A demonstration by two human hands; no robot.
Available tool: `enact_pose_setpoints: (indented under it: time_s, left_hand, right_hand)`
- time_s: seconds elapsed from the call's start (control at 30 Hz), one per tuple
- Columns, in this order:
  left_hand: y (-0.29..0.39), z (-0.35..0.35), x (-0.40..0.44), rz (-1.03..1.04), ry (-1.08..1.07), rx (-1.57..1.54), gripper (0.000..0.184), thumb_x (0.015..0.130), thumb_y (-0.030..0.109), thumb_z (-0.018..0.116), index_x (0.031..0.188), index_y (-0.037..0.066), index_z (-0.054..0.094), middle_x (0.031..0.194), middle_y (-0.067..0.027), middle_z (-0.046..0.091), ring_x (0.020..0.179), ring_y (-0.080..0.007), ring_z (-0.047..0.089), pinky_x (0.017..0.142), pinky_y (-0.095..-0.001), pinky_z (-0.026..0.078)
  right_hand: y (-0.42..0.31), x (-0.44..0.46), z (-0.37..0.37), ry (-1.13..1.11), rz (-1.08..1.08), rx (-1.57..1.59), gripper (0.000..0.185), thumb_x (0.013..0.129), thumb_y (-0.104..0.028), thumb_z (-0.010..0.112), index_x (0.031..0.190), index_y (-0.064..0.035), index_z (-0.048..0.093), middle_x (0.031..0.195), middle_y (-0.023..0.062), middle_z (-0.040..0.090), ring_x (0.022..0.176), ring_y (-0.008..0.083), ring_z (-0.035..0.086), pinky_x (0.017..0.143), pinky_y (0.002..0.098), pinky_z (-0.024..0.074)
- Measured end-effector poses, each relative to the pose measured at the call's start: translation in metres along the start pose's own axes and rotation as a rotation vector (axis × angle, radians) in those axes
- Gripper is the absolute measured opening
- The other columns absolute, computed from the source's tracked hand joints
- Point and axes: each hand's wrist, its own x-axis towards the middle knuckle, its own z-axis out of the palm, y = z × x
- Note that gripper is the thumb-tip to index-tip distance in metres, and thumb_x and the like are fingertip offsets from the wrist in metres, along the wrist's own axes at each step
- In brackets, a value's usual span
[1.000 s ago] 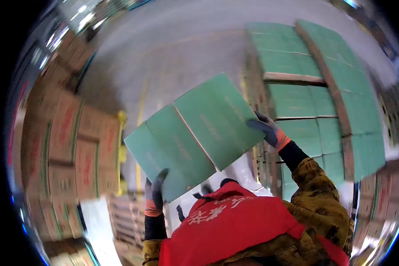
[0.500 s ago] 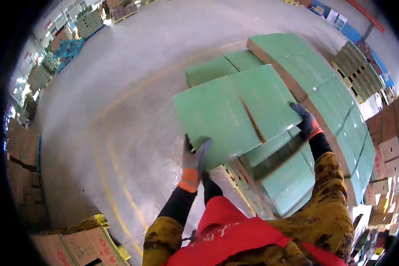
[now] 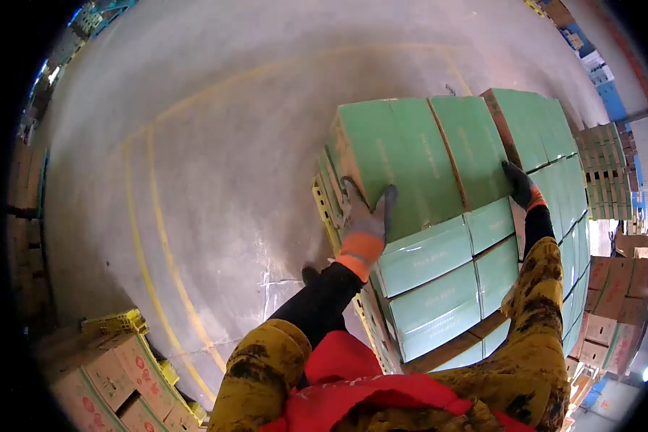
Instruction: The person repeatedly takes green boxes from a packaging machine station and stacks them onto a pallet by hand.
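Two green cartons lie side by side on top of a stack of green cartons (image 3: 432, 317): a wider left carton (image 3: 403, 155) and a narrower right carton (image 3: 471, 144). My left hand (image 3: 367, 216), in a grey and orange glove, rests against the near left corner of the wider carton with fingers spread. My right hand (image 3: 523, 189), gloved too, touches the near right edge of the narrower carton; its fingers are partly seen and apart. The stack stands on a yellow pallet (image 3: 326, 209).
More green cartons (image 3: 529, 129) adjoin the stack on the right. Brown cartons (image 3: 111, 378) with a yellow pallet (image 3: 122, 322) stand at the lower left, and others (image 3: 619, 288) at the right. Yellow lines (image 3: 155, 209) mark the grey floor.
The two green cartons, earlier held between my hands, have moved right and down onto the stack beside the other green cartons. My left hand's fingers have spread. The view has swung to the right.
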Motion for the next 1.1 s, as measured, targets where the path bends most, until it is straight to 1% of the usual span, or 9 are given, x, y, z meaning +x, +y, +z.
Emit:
enact_pose_setpoints:
  time_s: [0.03, 0.17, 0.27, 0.33, 0.4, 0.5, 0.67, 0.87, 1.1]
  left_hand:
    - [-0.010, 0.007, 0.004, 0.035, 0.046, 0.049, 0.097, 0.082, 0.058, 0.058, 0.143, -0.005, 0.017, 0.135, -0.0275, 0.042, 0.127, -0.0375, 0.041, 0.102, -0.0400, 0.036]
    - [-0.027, 0.018, 0.010, 0.085, 0.100, 0.152, 0.093, 0.084, 0.057, 0.056, 0.143, -0.004, 0.017, 0.136, -0.0282, 0.041, 0.126, -0.0375, 0.041, 0.101, -0.0423, 0.037]
    - [-0.037, 0.014, 0.031, -0.144, -0.134, 0.454, 0.085, 0.086, 0.053, 0.054, 0.140, -0.005, 0.023, 0.135, -0.0289, 0.041, 0.123, -0.0365, 0.045, 0.098, -0.0434, 0.039]
    - [-0.051, 0.009, 0.025, 0.051, 0.005, 0.164, 0.078, 0.089, 0.047, 0.053, 0.140, -0.006, 0.025, 0.131, -0.0260, 0.045, 0.115, -0.0308, 0.051, 0.091, -0.0417, 0.042]
    - [-0.069, 0.001, 0.015, 0.290, 0.090, -0.053, 0.068, 0.091, 0.040, 0.051, 0.138, -0.005, 0.030, 0.129, -0.0222, 0.047, 0.111, -0.0264, 0.052, 0.090, -0.0393, 0.043]
    - [-0.090, -0.040, -0.036, 0.524, 0.131, -0.049, 0.050, 0.095, 0.027, 0.048, 0.134, -0.003, 0.038, 0.129, -0.0151, 0.047, 0.114, -0.0216, 0.048, 0.096, -0.0349, 0.039]
    - [-0.050, -0.037, -0.276, 0.530, -0.235, 0.022, 0.046, 0.097, 0.017, 0.045, 0.136, -0.004, 0.037, 0.142, -0.0140, 0.037, 0.128, -0.0220, 0.039, 0.108, -0.0342, 0.030]
    - [-0.090, 0.000, -0.521, 0.832, -0.732, 0.095, 0.055, 0.097, 0.034, 0.046, 0.134, -0.005, 0.039, 0.141, -0.0165, 0.039, 0.128, -0.0267, 0.041, 0.107, -0.0386, 0.030]
    - [-0.126, 0.076, -0.784, 0.521, -1.237, -0.060, 0.055, 0.093, 0.029, 0.053, 0.133, -0.006, 0.041, 0.132, -0.0159, 0.049, 0.122, -0.0261, 0.047, 0.103, -0.0378, 0.034]
  right_hand:
    - [0.006, 0.002, -0.008, -0.033, -0.268, -0.481, 0.041, 0.094, -0.023, 0.053, 0.129, -0.0032, 0.052, 0.123, 0.0015, 0.057, 0.110, 0.0118, 0.052, 0.096, 0.0248, 0.0381]
    - [0.002, 0.012, -0.002, 0.050, -0.064, -0.173, 0.043, 0.096, -0.031, 0.049, 0.128, -0.0031, 0.052, 0.117, -0.0017, 0.057, 0.108, 0.0081, 0.049, 0.094, 0.0245, 0.0385]
    - [0.007, 0.029, -0.014, 0.196, -0.307, -0.806, 0.044, 0.093, -0.034, 0.053, 0.126, -0.0050, 0.054, 0.116, 0.0053, 0.060, 0.106, 0.0152, 0.055, 0.091, 0.0277, 0.0420]
    - [-0.028, -0.019, 0.058, 0.652, -0.162, -1.144, 0.044, 0.090, -0.035, 0.056, 0.125, -0.0075, 0.055, 0.115, 0.0125, 0.062, 0.105, 0.0225, 0.059, 0.089, 0.0312, 0.0451]
    - [-0.017, -0.056, 0.076, 0.826, -0.607, -1.140, 0.048, 0.084, -0.036, 0.061, 0.123, -0.0083, 0.055, 0.117, 0.0172, 0.059, 0.107, 0.0349, 0.056, 0.091, 0.0393, 0.0459]
    - [0.024, -0.170, 0.113, 0.737, -0.816, -1.075, 0.046, 0.084, -0.036, 0.062, 0.122, -0.0107, 0.056, 0.116, 0.0171, 0.060, 0.104, 0.0339, 0.058, 0.089, 0.0403, 0.0472]
    - [0.144, -0.475, 0.167, 0.666, -0.618, -0.752, 0.048, 0.086, -0.035, 0.061, 0.127, -0.0132, 0.051, 0.118, 0.0156, 0.058, 0.105, 0.0334, 0.056, 0.091, 0.0396, 0.0462]
    - [0.297, -0.832, 0.133, 1.227, -0.343, -0.728, 0.052, 0.082, -0.026, 0.067, 0.127, -0.0071, 0.051, 0.120, 0.0169, 0.057, 0.111, 0.0331, 0.054, 0.095, 0.0394, 0.0436]
    - [0.489, -1.081, -0.023, 1.593, 0.582, -0.909, 0.094, 0.068, -0.050, 0.073, 0.140, -0.0071, 0.031, 0.139, 0.0161, 0.036, 0.126, 0.0347, 0.036, 0.103, 0.0456, 0.0319]
